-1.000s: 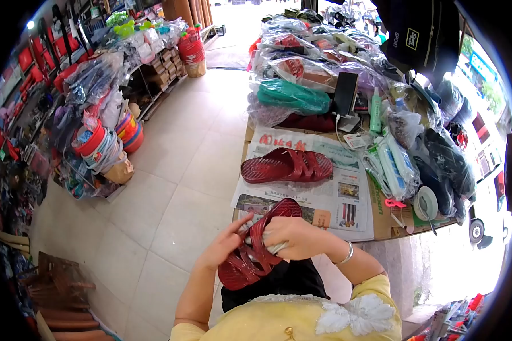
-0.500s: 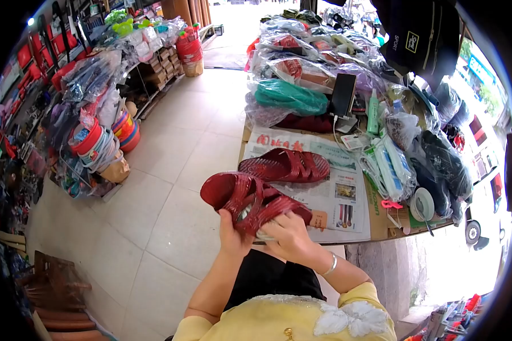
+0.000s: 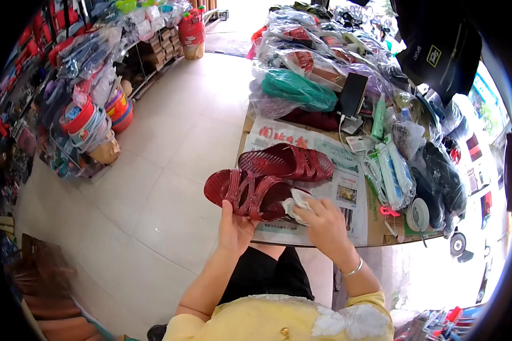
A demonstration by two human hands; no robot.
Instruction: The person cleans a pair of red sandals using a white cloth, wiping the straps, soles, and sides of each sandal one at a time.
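A dark red strappy sandal [image 3: 259, 196] is gripped along its near side by my left hand [image 3: 236, 227], thumb up against the straps. At the other end of that sandal, my right hand [image 3: 327, 224] pinches a crumpled white cloth or tissue [image 3: 296, 206], which touches the sandal or lies right beside it. The matching red sandal [image 3: 287, 161] rests just behind on a spread newspaper [image 3: 338, 142], its straps to the right. The held sandal's sole is partly hidden by its straps and the white wad.
Bagged goods [image 3: 298, 90] are heaped at the table's back. A phone [image 3: 352, 94] on a stand, a green tube [image 3: 379, 118], plastic packs [image 3: 393, 173] and a white bowl [image 3: 418, 214] stand to the right. Stacked buckets [image 3: 79, 116] are on the left of the tiled floor [image 3: 170, 142].
My right hand has moved right, from over the sandal's straps to its right end, and the white wad now shows plainly. The held sandal has turned flatter, showing more of its inside.
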